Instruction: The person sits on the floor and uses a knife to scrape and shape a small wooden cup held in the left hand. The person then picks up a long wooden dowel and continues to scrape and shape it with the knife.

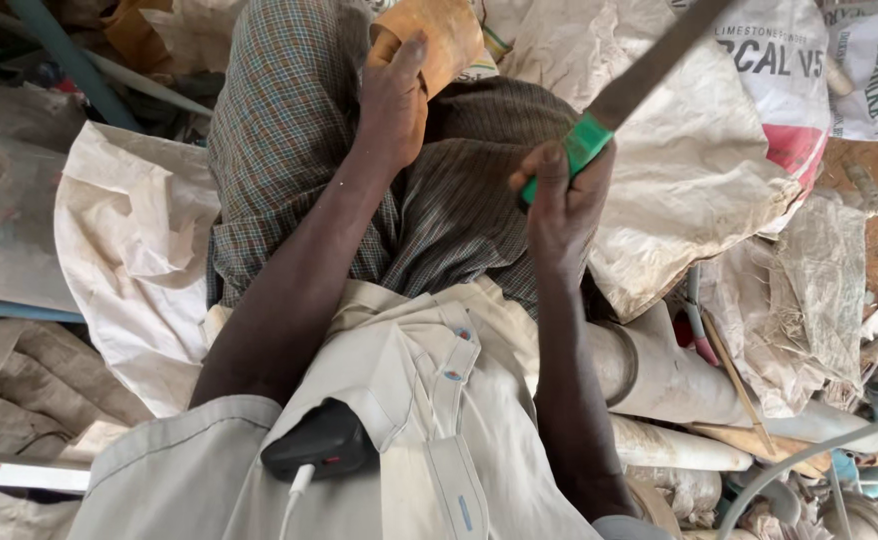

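The left hand (396, 95) sits at about twelve o'clock in the head view, its fingers curled over the lower edge of a flat orange-brown piece (437, 40) that looks like stiff card or thin board, thumb lying up along its face; the piece rests on the person's raised knee, which is covered by a checked cloth (289, 130). At roughly one o'clock from the middle of the view, the right hand (562, 205) is closed in a fist round the green handle (571, 155) of a long flat blade (659, 55) (dull grey-brown, a file or saw blade, which of the two cannot be told), and the blade runs up and away towards the top edge at one o'clock, well clear of the orange-brown piece. The two hands are near each other but apart. Pale woven sacks (699, 170) lie crumpled behind the hands from eleven to three o'clock. At four o'clock several pale plastic pipes (659, 375) lie side by side among dusty clutter. At six o'clock a black device (321, 440) with a white cable plugged into it sits in the pocket of the person's light shirt (399, 400).
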